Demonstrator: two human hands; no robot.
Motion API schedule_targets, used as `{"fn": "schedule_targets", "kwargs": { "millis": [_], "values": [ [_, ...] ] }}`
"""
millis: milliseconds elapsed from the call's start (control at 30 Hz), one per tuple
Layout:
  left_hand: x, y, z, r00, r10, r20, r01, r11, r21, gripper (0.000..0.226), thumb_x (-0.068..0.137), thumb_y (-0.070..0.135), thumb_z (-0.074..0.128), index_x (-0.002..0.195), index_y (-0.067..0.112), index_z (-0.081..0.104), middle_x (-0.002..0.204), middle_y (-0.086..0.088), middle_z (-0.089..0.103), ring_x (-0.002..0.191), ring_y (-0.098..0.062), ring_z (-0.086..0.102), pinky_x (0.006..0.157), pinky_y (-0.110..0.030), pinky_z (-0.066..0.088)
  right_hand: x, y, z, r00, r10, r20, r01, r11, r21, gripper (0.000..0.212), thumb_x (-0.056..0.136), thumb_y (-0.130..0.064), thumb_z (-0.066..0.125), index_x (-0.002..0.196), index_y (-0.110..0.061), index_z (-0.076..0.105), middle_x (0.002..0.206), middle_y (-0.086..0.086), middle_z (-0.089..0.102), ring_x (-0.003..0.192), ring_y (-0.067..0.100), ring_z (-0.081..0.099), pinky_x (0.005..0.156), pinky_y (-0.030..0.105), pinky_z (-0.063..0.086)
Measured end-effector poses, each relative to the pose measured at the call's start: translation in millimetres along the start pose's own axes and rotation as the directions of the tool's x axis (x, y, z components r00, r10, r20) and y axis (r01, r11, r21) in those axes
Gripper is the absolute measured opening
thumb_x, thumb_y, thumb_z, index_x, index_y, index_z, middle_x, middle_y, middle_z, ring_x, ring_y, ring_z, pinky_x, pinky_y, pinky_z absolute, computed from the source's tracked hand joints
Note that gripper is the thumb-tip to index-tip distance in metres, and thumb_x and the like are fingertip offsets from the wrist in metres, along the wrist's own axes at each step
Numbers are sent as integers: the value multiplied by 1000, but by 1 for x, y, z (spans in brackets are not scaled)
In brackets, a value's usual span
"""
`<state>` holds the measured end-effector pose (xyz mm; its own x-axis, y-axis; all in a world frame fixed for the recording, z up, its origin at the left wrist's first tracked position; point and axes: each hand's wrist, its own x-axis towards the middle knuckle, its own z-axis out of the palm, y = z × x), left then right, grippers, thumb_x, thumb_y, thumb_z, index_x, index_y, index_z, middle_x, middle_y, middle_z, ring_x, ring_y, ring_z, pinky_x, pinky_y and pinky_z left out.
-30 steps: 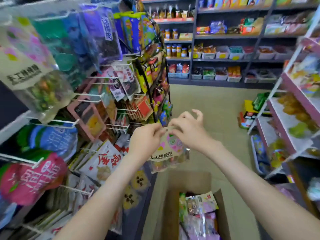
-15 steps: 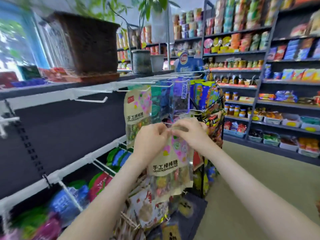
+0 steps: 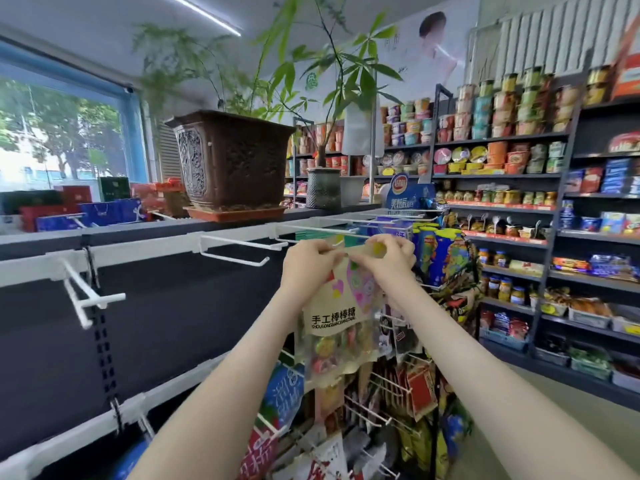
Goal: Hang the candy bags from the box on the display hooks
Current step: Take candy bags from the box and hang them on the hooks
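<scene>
Pinched at top edge by left hand (image 3: 308,263) and right hand (image 3: 388,261), fingers curled: candy bag (image 3: 341,327) (coloured sweets inside). Just above bag, white display hook (image 3: 318,229); above-left, rack top (image 3: 145,227) bearing brown planter (image 3: 235,161); far right, stocked shelves (image 3: 502,188).

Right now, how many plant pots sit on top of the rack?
3. A brown carved pot stands at the left, a dark patterned pot to its right, and a pale pot just right of that one. Others may be hidden behind the brown one.

Head-worn view, forward, near hooks (image 3: 239,252)
</scene>
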<state>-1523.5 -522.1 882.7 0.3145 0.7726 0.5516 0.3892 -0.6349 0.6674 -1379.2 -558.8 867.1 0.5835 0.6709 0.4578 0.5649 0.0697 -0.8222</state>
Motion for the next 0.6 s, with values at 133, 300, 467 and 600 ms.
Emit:
{"fn": "schedule_targets", "kwargs": {
  "millis": [133, 300, 467, 600],
  "values": [
    [17, -5, 5, 999, -37, -15, 36, 998, -49, 15, 89, 29, 62, 86, 19, 73, 68, 2, 67, 57, -7, 61, 63, -24, 49, 18, 6, 8, 998, 69, 0, -69, 996, 51, 62, 70, -43, 78, 120, -28, 45, 130, 2, 30, 124, 22, 33, 104, 49, 36],
    [34, -10, 13, 998, -58, -23, 57, 998, -36, 15, 89, 29, 61, 78, 23, 69, 60, 4, 64, 59, -14, 65, 67, -27, 52, 39, 17, 23, 994, 103, 26, -106, 978, 181, 55, 66, -41, 80, 101, -34, 38, 119, 0, 49, 110, 23, 51, 94, 51, 45],
    [44, -17, 19, 998, -54, -35, 54, 999, 5, 19, 90, 31, 58, 82, 21, 72, 62, 3, 65, 70, -20, 67, 70, -33, 55, 55, 24, 34, 995, 100, -25, -95, 983, 160, 55, 64, -42, 80, 97, -35, 37, 115, -1, 53, 110, 24, 52, 95, 52, 43],
    [55, -18, 23, 997, -54, -61, 58, 996, 68, 23, 90, 33, 57, 84, 18, 74, 71, -3, 69, 77, -25, 66, 70, -32, 54, 63, 20, 38, 988, 78, -131, -70, 995, 66, 51, 70, -38, 78, 101, -32, 37, 118, 1, 55, 113, 25, 51, 97, 54, 38]
  ]
}}
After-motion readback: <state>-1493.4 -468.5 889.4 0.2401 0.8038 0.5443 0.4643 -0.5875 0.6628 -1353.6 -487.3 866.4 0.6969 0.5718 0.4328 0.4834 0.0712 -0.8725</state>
